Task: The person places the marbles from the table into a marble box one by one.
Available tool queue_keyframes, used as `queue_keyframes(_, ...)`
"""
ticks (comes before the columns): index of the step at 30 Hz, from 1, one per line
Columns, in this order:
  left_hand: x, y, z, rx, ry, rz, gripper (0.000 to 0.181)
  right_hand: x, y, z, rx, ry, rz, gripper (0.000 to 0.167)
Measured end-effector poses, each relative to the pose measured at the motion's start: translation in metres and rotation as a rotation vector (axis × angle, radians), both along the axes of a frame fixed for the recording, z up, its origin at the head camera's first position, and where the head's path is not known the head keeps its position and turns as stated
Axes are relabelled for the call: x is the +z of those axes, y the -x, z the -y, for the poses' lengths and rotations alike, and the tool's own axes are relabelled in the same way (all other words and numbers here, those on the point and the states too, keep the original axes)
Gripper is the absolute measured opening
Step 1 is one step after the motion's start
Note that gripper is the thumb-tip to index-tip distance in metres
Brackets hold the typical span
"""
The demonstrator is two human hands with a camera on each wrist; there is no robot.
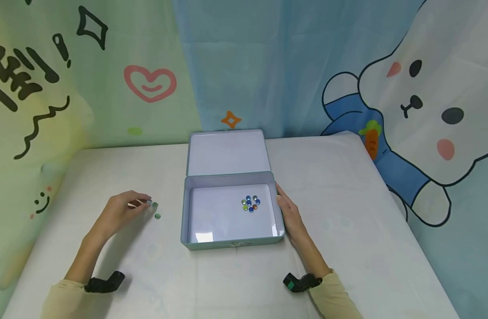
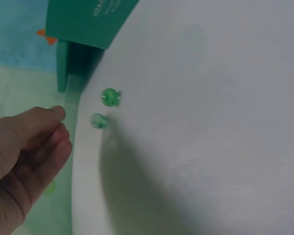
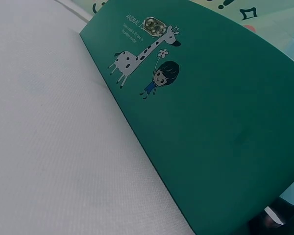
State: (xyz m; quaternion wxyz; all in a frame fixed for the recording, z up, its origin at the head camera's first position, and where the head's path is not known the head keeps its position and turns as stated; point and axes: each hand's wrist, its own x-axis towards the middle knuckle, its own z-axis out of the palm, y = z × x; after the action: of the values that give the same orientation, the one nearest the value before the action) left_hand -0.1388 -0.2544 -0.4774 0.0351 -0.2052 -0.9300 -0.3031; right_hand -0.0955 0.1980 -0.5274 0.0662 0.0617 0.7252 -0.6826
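A shallow green tin box (image 1: 232,243) lies with its hinged lid (image 1: 229,153) raised at the back. Inside, toward the right, is a cluster of several coloured glass marbles (image 1: 250,203). My right hand (image 1: 290,217) holds the box's right side, thumb at the rim and fingers along the outer wall. Left of the box, my left hand (image 1: 126,210) pinches a small clear-bluish marble (image 1: 149,202) at its fingertips; in the left wrist view the fingers hide it. Two green marbles, one nearer (image 1: 158,216) and one farther (image 1: 154,204), sit on the cloth beside those fingertips.
A white cloth covers the table (image 1: 224,283). Behind it hangs a printed curtain (image 1: 236,66) with a heart and a cartoon animal. The box's front wall (image 3: 201,117) bears a giraffe drawing and a metal clasp (image 3: 154,27).
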Motion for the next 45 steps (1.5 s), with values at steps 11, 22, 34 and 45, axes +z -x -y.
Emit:
queue_keyframes(11, 0.048, 0.032, -0.042, -0.106, -0.066, 0.02, 0.018, 0.001, 0.0, -0.003, -0.013, 0.006, 0.004, 0.051)
queue_keyframes(22, 0.086, 0.074, -0.147, -0.356, -0.119, 0.157, 0.018, -0.002, -0.001, -0.003, -0.022, 0.011, 0.018, 0.052)
queue_keyframes(34, 0.059, 0.08, -0.241, -0.565, -0.039, 0.183, 0.017, 0.002, -0.002, 0.003, -0.012, 0.028, 0.048, 0.051)
queue_keyframes(45, 0.017, 0.078, -0.283, -0.631, 0.093, 0.225, 0.018, 0.005, 0.0, 0.0, -0.018, 0.021, 0.06, 0.049)
